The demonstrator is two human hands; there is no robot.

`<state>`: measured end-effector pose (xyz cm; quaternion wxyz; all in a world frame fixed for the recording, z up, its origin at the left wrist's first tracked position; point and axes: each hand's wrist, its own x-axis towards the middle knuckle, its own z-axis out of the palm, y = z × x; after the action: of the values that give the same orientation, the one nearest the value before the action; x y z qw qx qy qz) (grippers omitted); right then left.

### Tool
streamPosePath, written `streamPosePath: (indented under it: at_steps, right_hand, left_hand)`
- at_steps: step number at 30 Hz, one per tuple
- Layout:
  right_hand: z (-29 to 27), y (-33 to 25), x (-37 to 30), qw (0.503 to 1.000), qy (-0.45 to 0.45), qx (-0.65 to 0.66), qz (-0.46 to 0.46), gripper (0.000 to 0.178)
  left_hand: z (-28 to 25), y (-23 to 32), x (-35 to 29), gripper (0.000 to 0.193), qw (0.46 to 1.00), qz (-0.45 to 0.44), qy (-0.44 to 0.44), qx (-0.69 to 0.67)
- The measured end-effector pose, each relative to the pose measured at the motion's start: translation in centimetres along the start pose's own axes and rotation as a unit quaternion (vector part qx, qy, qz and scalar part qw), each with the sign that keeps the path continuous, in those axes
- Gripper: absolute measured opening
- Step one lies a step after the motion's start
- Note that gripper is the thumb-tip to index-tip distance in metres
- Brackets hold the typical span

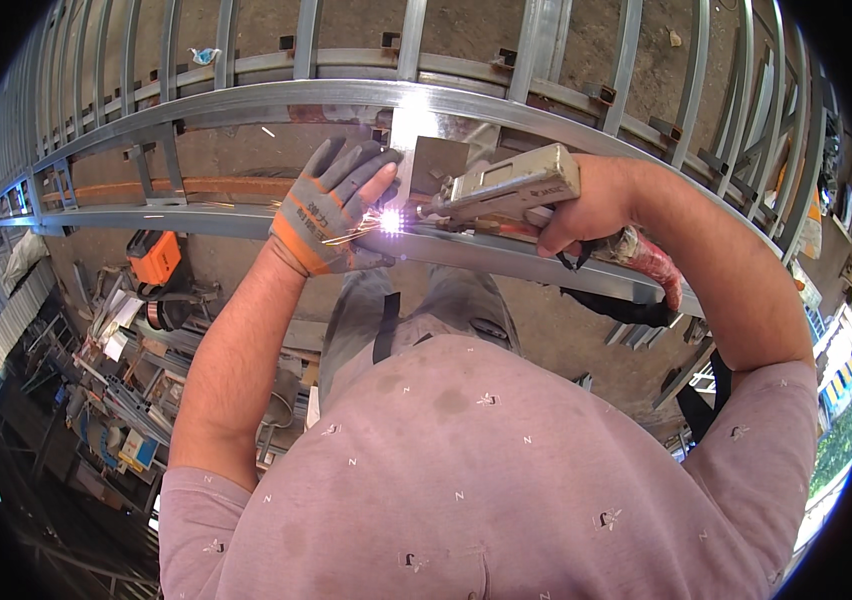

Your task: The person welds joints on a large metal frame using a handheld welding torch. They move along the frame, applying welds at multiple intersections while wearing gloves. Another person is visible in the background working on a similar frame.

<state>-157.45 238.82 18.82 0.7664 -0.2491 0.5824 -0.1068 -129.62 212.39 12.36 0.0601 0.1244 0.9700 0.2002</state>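
Observation:
My left hand (331,210), in a grey and orange glove with a bare fingertip showing, lies with its fingers stretched out beside a short upright metal piece (404,180). Bright light and flying sparks burst at the lower end of that piece, right next to the glove. In my bare right hand (586,205) is a boxy beige-grey welding gun (511,185), its tip pointing left at the bright spot. A red sleeve or hose (646,262) runs down from below that hand. The spot sits on the near metal rail (586,275); glare hides the joint itself.
A long metal frame with several bars (306,40) spreads beyond my hands. On the floor at left are an orange case (154,257) and piled metal and tools (136,390). A black cloth-like thing (621,308) hangs under the rail at right.

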Motion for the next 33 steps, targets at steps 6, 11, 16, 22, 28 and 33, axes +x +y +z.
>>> streamPosePath:
  at_steps: [6,11,16,22,28,33]
  right_hand:
    - [0.0,0.2,-0.3,1.000,0.001,0.004,-0.006,0.036]
    - [-0.2,0.5,-0.2,1.000,-0.005,0.002,0.003,0.047]
    - [-0.2,0.4,-0.6,1.000,0.000,0.011,0.008,0.050]
    - [-0.3,0.9,-0.7,1.000,-0.001,0.004,0.011,0.049]
    - [-0.6,1.1,-1.9,1.000,-0.006,0.023,-0.002,0.042]
    - [-1.1,4.6,-7.0,0.989,0.108,0.050,-0.083,0.049]
  left_hand:
    - [0.0,0.1,0.2,0.141,1.000,0.002,0.008,-0.003]
    - [-0.7,0.5,0.4,0.136,0.999,-0.011,0.014,-0.041]
    - [0.2,0.1,0.0,0.135,1.000,-0.008,0.012,0.002]
    - [-0.3,0.3,0.3,0.133,0.999,-0.009,0.011,-0.029]
    - [-0.8,0.4,0.3,0.133,0.999,-0.013,0.000,-0.029]
    - [-0.3,0.3,-0.4,0.122,0.999,-0.015,0.011,-0.034]
